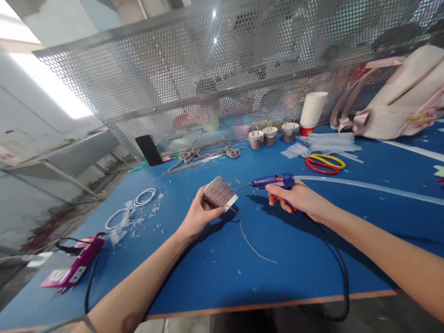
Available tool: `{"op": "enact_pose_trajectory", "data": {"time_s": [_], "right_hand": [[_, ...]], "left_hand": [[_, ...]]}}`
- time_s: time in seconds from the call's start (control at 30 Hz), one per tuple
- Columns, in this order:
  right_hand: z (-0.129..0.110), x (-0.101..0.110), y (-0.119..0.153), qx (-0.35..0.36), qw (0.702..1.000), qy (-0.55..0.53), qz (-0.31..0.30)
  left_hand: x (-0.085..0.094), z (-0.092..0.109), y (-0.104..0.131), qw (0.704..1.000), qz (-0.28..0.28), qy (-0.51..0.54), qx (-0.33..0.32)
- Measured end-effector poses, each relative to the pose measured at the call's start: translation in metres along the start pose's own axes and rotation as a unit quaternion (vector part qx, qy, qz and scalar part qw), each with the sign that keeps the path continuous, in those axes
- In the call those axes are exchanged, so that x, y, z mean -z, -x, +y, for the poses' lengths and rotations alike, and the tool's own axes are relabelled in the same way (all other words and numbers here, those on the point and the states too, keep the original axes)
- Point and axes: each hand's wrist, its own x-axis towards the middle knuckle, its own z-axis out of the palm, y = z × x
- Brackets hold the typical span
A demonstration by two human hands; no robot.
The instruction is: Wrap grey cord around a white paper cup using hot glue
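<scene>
My left hand (200,212) is closed around a paper cup (219,192) wound with brown-grey cord, tilted on its side with a white rim showing at the right. A loose tail of cord (250,244) runs from the cup down onto the blue table. In my right hand (297,196) is a blue hot glue gun (272,181), its nozzle pointing left toward the cup with a gap between them. A long clear glue stick (364,183) sticks out of the gun's back, and its black cable (342,263) drops over the table's front edge.
A magenta power strip (78,266), white rings (144,197) and scraps lie left. Behind are a phone (149,150), cord bundles (194,156), cord-wrapped cups (255,139), stacked paper cups (313,110), coloured rings (322,165), glue sticks (333,141) and a backpack (398,101) before a perforated metal screen (156,78).
</scene>
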Motion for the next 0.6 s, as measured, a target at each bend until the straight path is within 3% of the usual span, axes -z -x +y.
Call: {"op": "enact_pose_trajectory", "data": {"time_s": [0.1, 0.2, 0.27, 0.43, 0.6], "right_hand": [[0.008, 0.004, -0.014, 0.017, 0.987, 0.150, 0.057], [0.013, 0.005, -0.027, 0.076, 0.960, 0.253, 0.089], [0.014, 0.004, -0.035, 0.082, 0.953, 0.278, 0.086], [0.018, 0.000, -0.047, -0.005, 0.952, 0.290, 0.098], [0.025, 0.001, -0.039, -0.016, 0.954, 0.279, 0.110]], "left_hand": [[0.000, 0.003, 0.001, 1.000, 0.016, -0.024, -0.005], [0.001, 0.004, 0.000, 0.999, 0.018, -0.033, -0.012], [0.001, 0.004, 0.000, 0.999, 0.017, -0.039, -0.019], [0.001, 0.004, -0.001, 0.994, 0.033, -0.103, -0.030], [-0.001, 0.005, 0.001, 0.985, 0.062, -0.161, -0.024]]}}
